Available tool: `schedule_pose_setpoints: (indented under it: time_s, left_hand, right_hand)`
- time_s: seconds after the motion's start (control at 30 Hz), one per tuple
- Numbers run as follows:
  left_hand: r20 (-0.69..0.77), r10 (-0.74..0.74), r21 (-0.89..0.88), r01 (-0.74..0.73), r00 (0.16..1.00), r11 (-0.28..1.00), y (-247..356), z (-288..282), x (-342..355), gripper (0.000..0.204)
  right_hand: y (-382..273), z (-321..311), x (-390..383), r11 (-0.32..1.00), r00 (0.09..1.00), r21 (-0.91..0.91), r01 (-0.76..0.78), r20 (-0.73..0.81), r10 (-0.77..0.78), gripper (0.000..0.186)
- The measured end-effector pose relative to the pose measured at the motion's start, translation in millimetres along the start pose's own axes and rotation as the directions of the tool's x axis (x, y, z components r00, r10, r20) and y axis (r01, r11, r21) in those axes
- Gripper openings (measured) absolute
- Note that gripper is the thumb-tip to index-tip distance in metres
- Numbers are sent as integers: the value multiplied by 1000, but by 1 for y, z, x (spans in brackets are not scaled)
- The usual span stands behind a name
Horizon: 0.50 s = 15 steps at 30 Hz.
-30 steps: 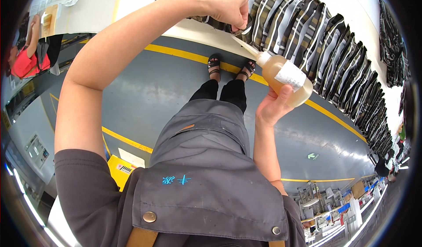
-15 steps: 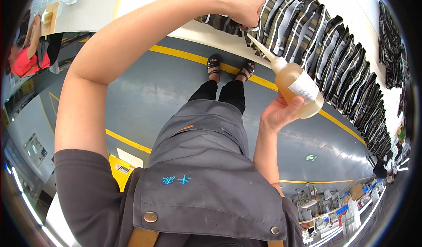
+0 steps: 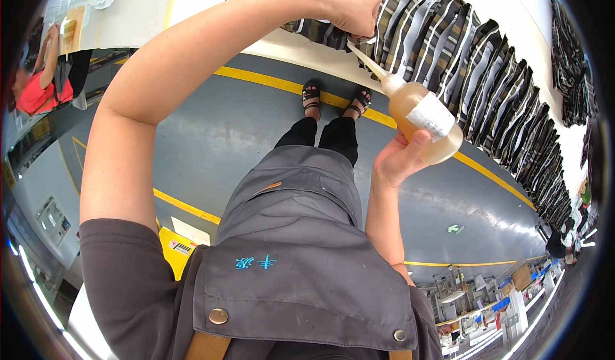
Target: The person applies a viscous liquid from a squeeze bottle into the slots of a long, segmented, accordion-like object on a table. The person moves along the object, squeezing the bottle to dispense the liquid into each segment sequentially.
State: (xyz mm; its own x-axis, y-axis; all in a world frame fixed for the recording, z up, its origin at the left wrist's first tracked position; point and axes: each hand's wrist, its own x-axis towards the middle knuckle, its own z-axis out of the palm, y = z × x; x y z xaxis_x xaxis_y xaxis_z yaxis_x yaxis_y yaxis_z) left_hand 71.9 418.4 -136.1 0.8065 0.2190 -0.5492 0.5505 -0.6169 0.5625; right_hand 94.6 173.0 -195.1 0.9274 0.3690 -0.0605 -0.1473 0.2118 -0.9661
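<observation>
A long row of folded plaid fabric pieces [image 3: 442, 46], dark brown and black with white edges, lies overlapped along the table. At the row's near edge my left hand [image 3: 353, 10] is closed, its fingertips pinching the edge of a plaid fabric piece. My right hand [image 3: 403, 158] is wrapped round a squeeze bottle [image 3: 426, 113] of amber liquid with a white label. The bottle is tilted, and its long pale nozzle points up and left, its tip by the fabric just under my left fingertips. Whether the tip touches the cloth I cannot tell.
The white table [image 3: 320, 55] edge runs across in front of me. More dark plaid pieces [image 3: 567, 65] lie at the far right. A person in a red top [image 3: 45, 91] works at another table on the left. A yellow box [image 3: 173, 248] stands at my left side.
My right hand and the bottle have moved slightly left and up, with the nozzle tip further left along the fabric edge. My left hand has shifted a little left.
</observation>
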Motion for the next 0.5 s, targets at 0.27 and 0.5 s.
schedule_pose_setpoints:
  time_s: [0.27, 0.5]
  left_hand:
    - [-63, 77, -49, -80, 995, 996, -10, 5, -5, 14]
    - [-337, 47, -122, -93, 940, 988, -25, 10, -59, 15]
  right_hand:
    - [-5, -13, -6, 974, 959, 50, -220, 192, 206, 63]
    - [-55, -31, 91, 907, 958, 309, -286, 56, 282, 56]
